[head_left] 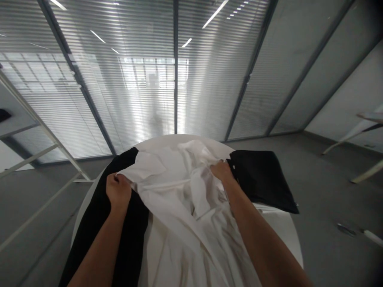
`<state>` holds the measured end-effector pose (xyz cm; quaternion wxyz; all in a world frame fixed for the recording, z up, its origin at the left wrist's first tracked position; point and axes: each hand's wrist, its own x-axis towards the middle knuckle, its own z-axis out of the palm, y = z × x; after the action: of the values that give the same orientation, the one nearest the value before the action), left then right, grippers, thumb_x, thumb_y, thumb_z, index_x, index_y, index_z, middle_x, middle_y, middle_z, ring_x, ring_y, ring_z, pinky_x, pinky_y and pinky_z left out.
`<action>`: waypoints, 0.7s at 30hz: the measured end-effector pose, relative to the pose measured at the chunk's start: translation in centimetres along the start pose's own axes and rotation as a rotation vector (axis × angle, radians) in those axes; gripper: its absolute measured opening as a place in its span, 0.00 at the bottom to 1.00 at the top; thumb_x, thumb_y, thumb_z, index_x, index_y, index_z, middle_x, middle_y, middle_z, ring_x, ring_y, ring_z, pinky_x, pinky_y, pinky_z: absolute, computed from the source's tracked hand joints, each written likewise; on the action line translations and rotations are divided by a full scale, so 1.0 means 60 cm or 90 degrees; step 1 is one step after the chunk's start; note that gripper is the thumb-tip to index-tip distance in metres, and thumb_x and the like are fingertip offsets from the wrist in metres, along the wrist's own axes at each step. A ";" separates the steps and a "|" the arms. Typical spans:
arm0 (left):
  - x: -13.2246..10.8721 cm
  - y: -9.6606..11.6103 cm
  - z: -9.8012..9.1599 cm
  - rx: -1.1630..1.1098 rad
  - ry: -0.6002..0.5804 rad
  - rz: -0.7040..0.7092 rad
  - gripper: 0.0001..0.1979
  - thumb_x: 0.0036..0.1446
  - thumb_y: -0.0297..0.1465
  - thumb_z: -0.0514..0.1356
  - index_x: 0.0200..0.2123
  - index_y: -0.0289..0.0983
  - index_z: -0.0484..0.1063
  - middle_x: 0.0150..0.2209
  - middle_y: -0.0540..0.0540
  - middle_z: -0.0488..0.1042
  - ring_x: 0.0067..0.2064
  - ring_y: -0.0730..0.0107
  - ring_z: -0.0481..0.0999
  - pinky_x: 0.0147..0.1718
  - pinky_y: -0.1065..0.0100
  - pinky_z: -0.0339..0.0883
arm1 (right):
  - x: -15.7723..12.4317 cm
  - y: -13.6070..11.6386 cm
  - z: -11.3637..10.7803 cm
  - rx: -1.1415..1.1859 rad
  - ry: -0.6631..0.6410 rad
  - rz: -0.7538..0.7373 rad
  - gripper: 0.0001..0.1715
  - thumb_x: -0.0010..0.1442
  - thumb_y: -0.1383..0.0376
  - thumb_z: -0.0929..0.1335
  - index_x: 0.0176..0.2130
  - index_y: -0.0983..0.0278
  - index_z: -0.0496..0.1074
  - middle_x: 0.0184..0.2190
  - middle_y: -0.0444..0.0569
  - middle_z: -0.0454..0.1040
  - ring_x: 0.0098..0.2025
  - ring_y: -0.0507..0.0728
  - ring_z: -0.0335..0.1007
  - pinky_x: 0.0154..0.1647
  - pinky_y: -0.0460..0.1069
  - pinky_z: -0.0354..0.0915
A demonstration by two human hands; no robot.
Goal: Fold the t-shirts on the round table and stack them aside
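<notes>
- Currently, both bare hands are over a round white table (287, 233), with the forearms reaching in from the bottom of the view, at about 7 o'clock and 5 o'clock.
- The left hand (118, 192) is at about 10 o'clock on the table. Its fingers are curled closed on an edge of a crumpled white garment (179, 203), pinching the cloth, though the fingertips are mostly hidden behind the knuckles.
- The right hand (222, 170) is at about 1 o'clock from the middle of the garment. Its fingers are closed into a gathered fold of the same cloth, gripping it, with the tips buried and out of sight.
- The white garment is spread across the middle of the table, creased and bunched between the hands, and it hangs over the near edge at 6 o'clock.
- A long black garment (101, 227) lies under the white one at about 8 o'clock, running off the left side of the table.
- A folded black cloth (261, 179) lies at about 2 o'clock, just beside the right hand and touching the white garment.
- Farther out, a white metal rack (38, 149) stands at 9 o'clock, and glass partitions with slatted blinds (143, 87) rise at 12 o'clock beyond a grey floor (324, 187).
</notes>
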<state>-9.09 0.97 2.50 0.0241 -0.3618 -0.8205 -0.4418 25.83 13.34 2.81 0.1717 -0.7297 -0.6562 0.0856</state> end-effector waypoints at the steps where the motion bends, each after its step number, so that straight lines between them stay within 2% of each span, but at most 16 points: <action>1: 0.005 -0.004 -0.003 -0.015 0.022 -0.018 0.12 0.61 0.31 0.47 0.40 0.36 0.69 0.39 0.40 0.74 0.43 0.59 0.74 0.44 0.61 0.66 | -0.001 0.011 0.001 -0.010 -0.002 0.023 0.28 0.59 0.65 0.62 0.56 0.77 0.67 0.47 0.73 0.72 0.51 0.71 0.69 0.49 0.61 0.62; 3: 0.011 -0.009 -0.008 -0.036 0.049 -0.032 0.12 0.59 0.29 0.48 0.42 0.35 0.68 0.41 0.40 0.73 0.44 0.59 0.73 0.45 0.61 0.66 | -0.007 0.021 0.004 -0.033 0.001 0.061 0.31 0.57 0.64 0.64 0.57 0.78 0.65 0.53 0.76 0.66 0.55 0.74 0.65 0.50 0.62 0.60; 5: 0.012 -0.013 -0.010 -0.041 0.047 -0.018 0.15 0.59 0.28 0.49 0.48 0.35 0.66 0.44 0.40 0.72 0.45 0.59 0.73 0.46 0.61 0.66 | -0.016 0.016 0.008 -0.057 0.019 0.083 0.34 0.57 0.62 0.64 0.60 0.76 0.62 0.58 0.75 0.59 0.59 0.75 0.58 0.51 0.63 0.60; 7: 0.007 -0.014 -0.009 -0.023 0.020 0.021 0.20 0.59 0.27 0.49 0.54 0.37 0.63 0.46 0.40 0.72 0.46 0.58 0.73 0.47 0.60 0.66 | -0.024 0.004 0.012 -0.085 0.062 0.041 0.34 0.56 0.61 0.65 0.61 0.69 0.62 0.63 0.69 0.54 0.63 0.75 0.51 0.54 0.65 0.57; 9: 0.001 -0.013 -0.004 0.028 -0.026 0.084 0.24 0.58 0.26 0.50 0.58 0.38 0.62 0.48 0.39 0.71 0.49 0.55 0.72 0.49 0.57 0.65 | -0.030 -0.009 0.018 -0.107 0.084 -0.062 0.31 0.56 0.61 0.65 0.59 0.63 0.64 0.64 0.62 0.54 0.64 0.71 0.48 0.57 0.65 0.53; 12: -0.011 -0.011 0.005 0.140 -0.116 0.148 0.23 0.58 0.29 0.53 0.56 0.43 0.68 0.51 0.36 0.67 0.54 0.47 0.68 0.50 0.50 0.63 | -0.036 -0.019 0.030 -0.103 0.033 -0.158 0.26 0.58 0.59 0.65 0.57 0.59 0.67 0.58 0.57 0.64 0.59 0.67 0.58 0.58 0.64 0.53; 15: -0.020 -0.008 0.011 0.197 -0.160 0.138 0.17 0.58 0.35 0.55 0.49 0.45 0.74 0.52 0.35 0.64 0.54 0.43 0.66 0.49 0.46 0.63 | -0.037 -0.018 0.039 -0.097 0.015 -0.136 0.25 0.61 0.57 0.63 0.57 0.59 0.67 0.52 0.58 0.69 0.54 0.67 0.63 0.54 0.63 0.58; 18: -0.022 -0.007 0.015 0.194 -0.135 0.137 0.16 0.56 0.38 0.57 0.47 0.42 0.75 0.50 0.36 0.65 0.53 0.45 0.66 0.49 0.48 0.64 | -0.030 -0.011 0.034 -0.085 0.024 -0.123 0.20 0.63 0.61 0.61 0.52 0.61 0.70 0.50 0.57 0.71 0.52 0.65 0.67 0.51 0.59 0.61; 21: -0.012 -0.009 0.015 0.164 -0.049 0.172 0.17 0.57 0.41 0.57 0.44 0.38 0.76 0.48 0.35 0.67 0.54 0.48 0.66 0.52 0.52 0.63 | -0.011 0.000 0.014 -0.001 0.033 -0.086 0.16 0.63 0.65 0.60 0.46 0.64 0.72 0.42 0.57 0.74 0.47 0.62 0.71 0.48 0.55 0.63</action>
<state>-8.66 1.06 1.32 0.0978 -0.4794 -0.8145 -0.3117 25.42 12.82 1.96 0.1932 -0.6860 -0.6994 0.0542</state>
